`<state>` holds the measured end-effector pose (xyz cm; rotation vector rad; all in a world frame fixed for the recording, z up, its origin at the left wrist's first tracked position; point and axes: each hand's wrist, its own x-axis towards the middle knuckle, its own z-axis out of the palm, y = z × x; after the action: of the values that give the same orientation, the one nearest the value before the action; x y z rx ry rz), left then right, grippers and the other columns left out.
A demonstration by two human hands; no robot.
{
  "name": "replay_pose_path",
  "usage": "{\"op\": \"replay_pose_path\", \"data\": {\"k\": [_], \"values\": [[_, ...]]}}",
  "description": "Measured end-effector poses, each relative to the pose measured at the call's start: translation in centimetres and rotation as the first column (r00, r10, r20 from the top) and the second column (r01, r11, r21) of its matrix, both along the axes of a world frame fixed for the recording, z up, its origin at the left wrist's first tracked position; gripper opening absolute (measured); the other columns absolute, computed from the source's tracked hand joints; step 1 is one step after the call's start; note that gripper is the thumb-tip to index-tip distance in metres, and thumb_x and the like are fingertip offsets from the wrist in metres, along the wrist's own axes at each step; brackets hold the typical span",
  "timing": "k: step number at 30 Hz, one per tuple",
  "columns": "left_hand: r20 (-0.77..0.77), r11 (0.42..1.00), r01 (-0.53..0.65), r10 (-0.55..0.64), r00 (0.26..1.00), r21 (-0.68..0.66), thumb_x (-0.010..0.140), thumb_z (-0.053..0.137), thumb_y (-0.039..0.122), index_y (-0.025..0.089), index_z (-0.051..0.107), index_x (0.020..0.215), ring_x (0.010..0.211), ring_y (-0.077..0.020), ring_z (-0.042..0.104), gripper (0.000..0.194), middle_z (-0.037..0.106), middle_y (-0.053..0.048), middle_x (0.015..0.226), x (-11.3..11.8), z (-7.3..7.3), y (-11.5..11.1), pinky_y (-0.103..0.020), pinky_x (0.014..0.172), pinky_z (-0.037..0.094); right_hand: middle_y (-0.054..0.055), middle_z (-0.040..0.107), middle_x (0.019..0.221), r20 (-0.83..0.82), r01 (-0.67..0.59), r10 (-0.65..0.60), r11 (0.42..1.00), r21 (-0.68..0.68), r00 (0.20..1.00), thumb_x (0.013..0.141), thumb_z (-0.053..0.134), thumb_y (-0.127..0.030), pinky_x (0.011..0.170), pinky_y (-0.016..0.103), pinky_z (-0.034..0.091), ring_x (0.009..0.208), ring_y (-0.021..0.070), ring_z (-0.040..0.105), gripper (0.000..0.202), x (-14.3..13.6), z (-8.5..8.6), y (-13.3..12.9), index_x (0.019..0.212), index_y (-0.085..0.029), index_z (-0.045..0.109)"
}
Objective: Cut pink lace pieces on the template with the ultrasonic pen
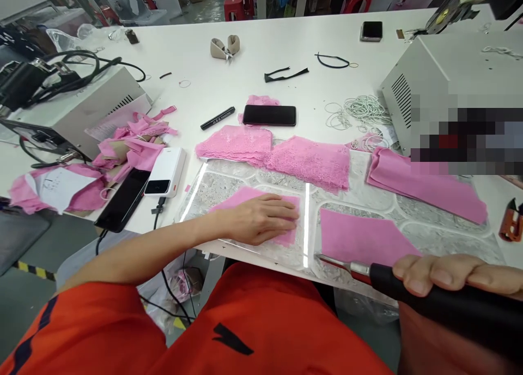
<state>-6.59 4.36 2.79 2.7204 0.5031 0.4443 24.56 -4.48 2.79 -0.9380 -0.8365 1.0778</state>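
My left hand (263,219) lies flat on a pink fabric piece (235,198) on the left part of the patterned mat (261,180). My right hand (445,274) is wrapped round the black handle of a tool (392,282). The tool's thin metal tip is close to the lower left corner of another pink piece (363,236); whether they touch I cannot tell. Behind my left hand are two stacks of pink lace pieces, a left one (241,144) and a right one (312,159). Folded pink fabric (425,184) lies at the mat's right.
A black phone (269,115) and a marker (218,118) lie behind the lace. Grey boxes stand at the left (87,105) and right (433,86). A white power bank (165,171) with a cable sits left of the mat, beside another phone (122,200).
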Motion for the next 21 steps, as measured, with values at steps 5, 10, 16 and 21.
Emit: {"op": "replay_pose_path", "data": {"k": [5, 10, 16, 21], "values": [[-0.080, 0.998, -0.017, 0.012, 0.997, -0.055, 0.101, 0.047, 0.025, 0.021, 0.063, 0.131, 0.142, -0.0219, 0.045, 0.034, 0.056, -0.009, 0.145, -3.1, -0.2, -1.1, -0.048, 0.124, 0.026, 0.000, 0.048, 0.063, 0.078, 0.020, -0.024, 0.999, 0.050, 0.997, 0.067, 0.055, -0.058, 0.046, 0.046, 0.045, 0.044, 0.0182, 0.045, 0.032, -2.7, 1.0, 0.5, 0.078, -0.032, 0.069], [-0.103, 0.998, -0.011, 0.004, 0.995, -0.065, 0.103, 0.045, 0.029, 0.023, 0.062, 0.133, 0.146, -0.0227, 0.038, 0.036, 0.054, -0.005, 0.148, -3.9, -0.7, -1.3, -0.048, 0.126, 0.020, -0.001, 0.047, 0.063, 0.082, 0.021, -0.025, 0.998, 0.051, 0.996, 0.065, 0.052, -0.058, 0.048, 0.043, 0.045, 0.046, 0.0172, 0.045, 0.033, -5.1, 1.4, 0.6, 0.078, -0.032, 0.068], [-0.138, 0.999, -0.007, 0.001, 0.990, -0.045, 0.105, 0.039, 0.032, 0.022, 0.062, 0.134, 0.147, -0.0224, 0.037, 0.038, 0.050, -0.004, 0.150, -4.0, -1.2, -1.2, -0.046, 0.127, 0.015, 0.001, 0.054, 0.063, 0.089, -0.059, 0.046, 0.987, 0.147, 0.995, 0.064, 0.055, -0.048, 0.047, 0.042, 0.043, 0.046, 0.0193, 0.051, 0.031, -6.6, 1.7, 1.1, 0.081, -0.028, 0.070], [-0.142, 0.999, -0.014, 0.006, 0.990, -0.049, 0.105, 0.040, 0.032, 0.023, 0.061, 0.135, 0.147, -0.0226, 0.037, 0.038, 0.051, -0.003, 0.150, -4.6, -1.2, -1.1, -0.048, 0.127, 0.013, 0.000, 0.056, 0.064, 0.109, -0.089, 0.070, 0.980, 0.179, 0.992, 0.067, 0.056, -0.046, 0.047, 0.042, 0.045, 0.045, 0.0180, 0.052, 0.029, -6.9, 2.1, 1.1, 0.082, -0.027, 0.072]]}}
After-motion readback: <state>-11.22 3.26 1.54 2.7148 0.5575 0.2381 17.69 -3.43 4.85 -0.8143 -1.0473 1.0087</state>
